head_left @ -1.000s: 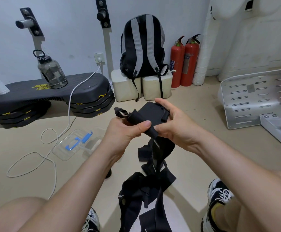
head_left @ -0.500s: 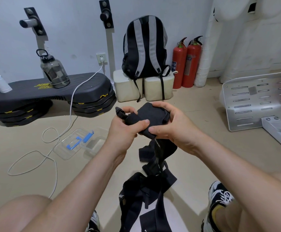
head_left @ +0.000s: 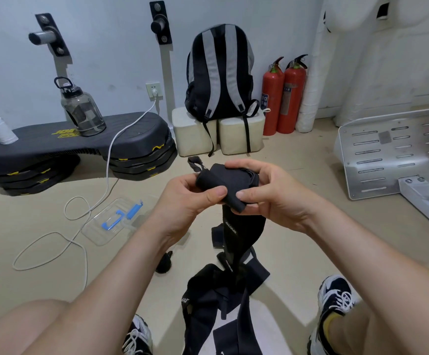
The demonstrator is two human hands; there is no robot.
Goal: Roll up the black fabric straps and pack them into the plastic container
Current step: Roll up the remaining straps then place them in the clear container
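While both hands are curled around the same bundle, the left hand (head_left: pixel 185 198) pinches the rolled part of a black fabric strap (head_left: pixel 221 178) between thumb and fingers, and the right hand (head_left: pixel 272 196) grips it from the other side, the two thumb tips nearly meeting on the cloth. The unrolled tail of the strap hangs straight down from the roll to a heap of black straps (head_left: pixel 208 303) lying on the floor (head_left: pixel 298 239) between the person's shoes. Left of the hands, low on the floor, sits the clear plastic container (head_left: pixel 98 235) with blue clips – apart from the straps, nothing black inside it. A white cable (head_left: pixel 106 165) loops past it up to a wall socket. Farther back stand a dark step platform (head_left: pixel 54 147) carrying a water jug (head_left: pixel 83 108), a backpack (head_left: pixel 221 73) on two pale blocks, and two red fire extinguishers (head_left: pixel 282 98).
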